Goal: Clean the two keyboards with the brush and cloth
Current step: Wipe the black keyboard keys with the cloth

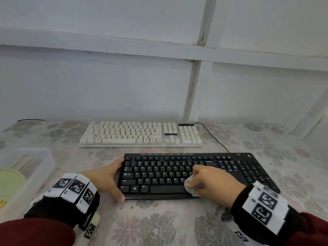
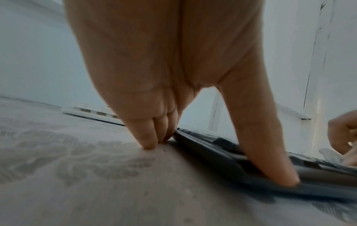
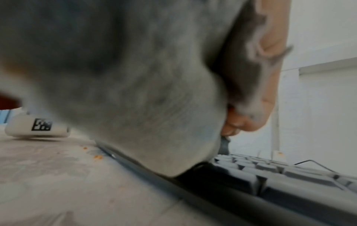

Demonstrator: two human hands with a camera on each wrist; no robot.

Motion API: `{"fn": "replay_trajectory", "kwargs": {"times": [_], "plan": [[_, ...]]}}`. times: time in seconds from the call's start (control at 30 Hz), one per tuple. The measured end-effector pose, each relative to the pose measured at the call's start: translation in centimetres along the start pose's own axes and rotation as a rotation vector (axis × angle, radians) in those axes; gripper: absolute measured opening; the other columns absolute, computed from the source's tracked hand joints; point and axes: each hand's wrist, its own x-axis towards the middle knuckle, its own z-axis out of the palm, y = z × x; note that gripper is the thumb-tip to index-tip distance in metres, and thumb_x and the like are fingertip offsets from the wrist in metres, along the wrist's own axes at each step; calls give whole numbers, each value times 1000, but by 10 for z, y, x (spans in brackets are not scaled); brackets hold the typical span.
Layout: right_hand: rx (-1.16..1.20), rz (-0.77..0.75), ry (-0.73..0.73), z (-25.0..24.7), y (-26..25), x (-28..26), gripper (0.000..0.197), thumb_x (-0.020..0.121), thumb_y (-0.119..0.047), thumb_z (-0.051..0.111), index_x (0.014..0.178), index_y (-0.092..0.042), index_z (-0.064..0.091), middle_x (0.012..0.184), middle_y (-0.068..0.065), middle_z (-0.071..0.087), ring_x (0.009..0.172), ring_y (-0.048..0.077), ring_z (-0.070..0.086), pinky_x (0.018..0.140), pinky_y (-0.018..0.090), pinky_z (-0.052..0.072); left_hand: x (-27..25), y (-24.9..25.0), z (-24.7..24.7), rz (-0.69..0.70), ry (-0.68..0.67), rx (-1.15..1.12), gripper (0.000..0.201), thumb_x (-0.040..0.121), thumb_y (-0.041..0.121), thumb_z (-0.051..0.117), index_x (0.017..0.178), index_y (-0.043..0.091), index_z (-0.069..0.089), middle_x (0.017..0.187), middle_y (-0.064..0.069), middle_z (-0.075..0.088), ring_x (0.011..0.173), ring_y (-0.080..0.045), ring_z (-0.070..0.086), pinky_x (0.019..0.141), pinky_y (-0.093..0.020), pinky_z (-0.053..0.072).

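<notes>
The black keyboard point(image 1: 159, 174) lies near me on the flowered tablecloth. Behind it sits the white keyboard point(image 1: 138, 134), with orange crumbs among its keys. My left hand point(image 1: 117, 180) braces the black keyboard's left end: straight fingers point(image 2: 146, 134) touch the far corner and the thumb point(image 2: 270, 152) presses the front edge. My right hand point(image 1: 209, 183) grips a bunched grey cloth point(image 1: 190, 189) and presses it on the keys by the space bar's right end. In the right wrist view the cloth point(image 3: 144, 91) fills most of the picture above the black keyboard point(image 3: 289, 175).
A clear plastic bin point(image 1: 35, 157) at the left holds a pale yellow-green item point(image 1: 10, 178). Orange crumbs point(image 1: 131, 207) lie on the cloth in front of the black keyboard. A black cable point(image 1: 216, 139) runs from the white keyboard. A white wall stands close behind.
</notes>
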Motion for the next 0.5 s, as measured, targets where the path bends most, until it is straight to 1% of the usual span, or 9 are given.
{"fn": "replay_trajectory", "kwargs": {"times": [0.1, 0.13, 0.2, 0.23, 0.3, 0.33, 0.37, 0.43, 0.5], "plan": [[-46, 33, -29, -8, 4, -3, 22, 89, -17, 50, 93, -21, 71, 89, -6, 44, 87, 17, 51, 64, 27, 37, -3, 1, -1, 10, -17, -10, 166, 17, 55, 90, 150, 22, -4, 153, 12, 19, 138, -8, 23, 117, -28, 17], [-50, 27, -35, -13, 1, -1, 22, 89, -17, 49, 88, -19, 71, 85, -8, 42, 82, 15, 50, 60, 23, 33, -3, 1, 0, 11, -15, -14, 167, 14, 57, 88, 150, 23, -4, 152, 13, 21, 138, -9, 24, 117, -29, 17], [-4, -30, -8, -25, -13, 4, 20, 89, -20, 51, 84, -17, 70, 80, -8, 40, 73, 7, 45, 58, 17, 31, -4, 2, 1, 3, -9, -5, 160, 25, 47, 93, 150, 23, -3, 153, 12, 22, 138, -9, 25, 117, -30, 17], [35, -82, 19, -29, -25, 9, 19, 89, -23, 52, 85, -16, 70, 81, -8, 43, 73, 5, 45, 62, 19, 36, -3, 2, 2, -8, 4, -1, 150, 36, 36, 94, 150, 23, -3, 153, 12, 22, 138, -9, 24, 117, -29, 17], [89, -173, 62, -32, -55, 23, 21, 90, -25, 53, 91, -14, 70, 91, -1, 50, 81, 13, 52, 73, 28, 44, -1, 1, 2, -19, 18, -9, 132, 53, 18, 90, 150, 23, 0, 146, 15, 28, 134, -8, 28, 114, -27, 21], [91, -209, 73, -30, -71, 32, 21, 90, -23, 52, 92, -12, 70, 93, 2, 51, 84, 17, 53, 74, 31, 45, 0, 1, 2, -18, 16, -8, 128, 55, 15, 89, 149, 23, 2, 140, 16, 33, 131, -8, 32, 112, -25, 24], [84, -245, 75, -26, -86, 42, 20, 88, -19, 52, 89, -10, 70, 90, 3, 49, 82, 21, 52, 70, 32, 44, 0, 1, 2, -16, 17, 2, 128, 53, 17, 89, 149, 24, 4, 135, 17, 37, 128, -8, 36, 109, -24, 28], [97, -294, 59, -15, -110, 60, 17, 85, -13, 54, 84, -10, 70, 82, 0, 40, 76, 25, 46, 57, 27, 35, -2, 3, 1, -13, 17, 29, 137, 41, 29, 89, 149, 24, 5, 135, 15, 39, 126, -8, 39, 105, -23, 33], [117, -300, 23, -5, -121, 71, 20, 86, -12, 55, 96, -14, 73, 86, -2, 35, 78, 23, 40, 53, 21, 26, -3, 3, 1, 2, 25, 34, 145, 34, 35, 86, 150, 22, 2, 145, 12, 34, 129, -6, 35, 104, -21, 30]]}}
